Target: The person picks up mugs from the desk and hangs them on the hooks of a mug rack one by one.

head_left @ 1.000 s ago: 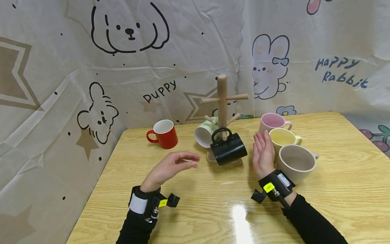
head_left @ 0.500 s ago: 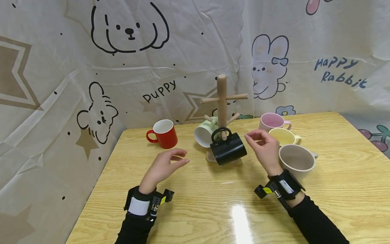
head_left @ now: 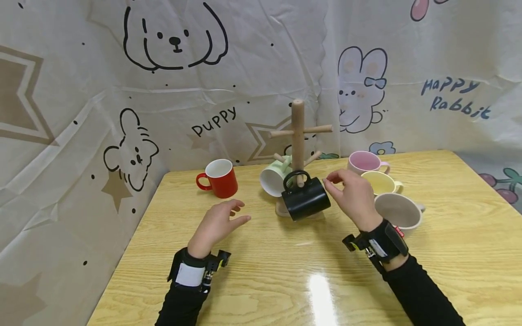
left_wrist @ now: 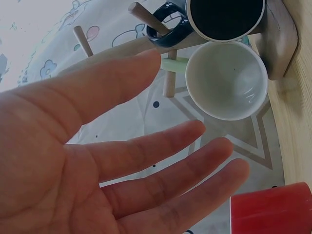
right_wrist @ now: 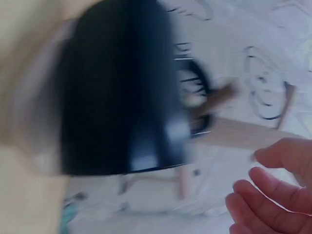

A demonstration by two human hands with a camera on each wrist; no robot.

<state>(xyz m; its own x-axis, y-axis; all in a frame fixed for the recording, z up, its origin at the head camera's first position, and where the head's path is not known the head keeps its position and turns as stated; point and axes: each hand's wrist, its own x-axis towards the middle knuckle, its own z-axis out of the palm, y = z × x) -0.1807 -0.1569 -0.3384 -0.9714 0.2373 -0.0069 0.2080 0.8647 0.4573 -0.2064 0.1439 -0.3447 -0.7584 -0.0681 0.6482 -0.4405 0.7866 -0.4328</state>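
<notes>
A black mug (head_left: 306, 199) hangs by its handle from a low peg of the wooden mug tree (head_left: 298, 136). Behind it a light green mug (head_left: 274, 179) hangs tilted on another peg, its white inside facing left. My right hand (head_left: 355, 198) is just right of the black mug, fingers loosely bent and holding nothing; the right wrist view shows its fingertips (right_wrist: 263, 175) apart from the mug. My left hand (head_left: 214, 224) hovers left of the mug tree with thumb and fingers spread, palm bare in the left wrist view. A red mug (head_left: 222, 180) stands upright beyond it.
To the right stand a pink mug (head_left: 364, 162), a yellow mug (head_left: 379, 182) and a beige mug (head_left: 399, 212) in a close row, partly hidden by my right hand. The upper pegs (head_left: 319, 129) carry no mugs. A printed cloth (head_left: 244, 54) hangs behind the wooden table (head_left: 261, 280).
My right hand has turned from palm-up beside the yellow mug to palm-down near the black mug. The left hand has drawn back slightly to the left. The mugs stay put.
</notes>
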